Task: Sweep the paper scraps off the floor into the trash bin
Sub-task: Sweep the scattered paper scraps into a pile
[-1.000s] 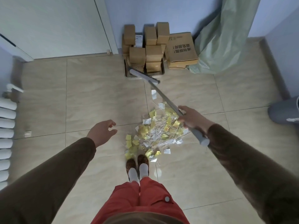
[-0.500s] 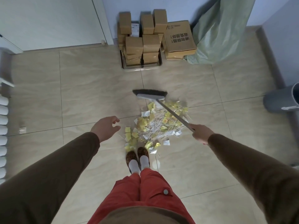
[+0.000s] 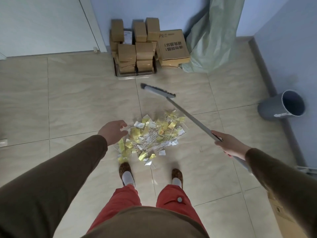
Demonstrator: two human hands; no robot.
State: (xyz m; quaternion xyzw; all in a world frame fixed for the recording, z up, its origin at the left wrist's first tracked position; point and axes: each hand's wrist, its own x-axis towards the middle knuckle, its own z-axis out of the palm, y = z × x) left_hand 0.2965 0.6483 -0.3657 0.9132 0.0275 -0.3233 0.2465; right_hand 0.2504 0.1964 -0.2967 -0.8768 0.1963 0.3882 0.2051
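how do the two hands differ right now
The right hand grips the broom handle, fingers curled round it; the left hand holds nothing, fingers loosely spread. The left hand hangs over the edge of the paper scraps, while the right hand is off to the pile's side, nearer the grey trash bin. Both wear brown sleeves.

We stand in a home's storage corner: glossy beige floor tiles [image 3: 77, 93], a white door [image 3: 42, 23], stacked brown cardboard boxes [image 3: 137, 47] against pale blue walls [image 3: 283, 40].
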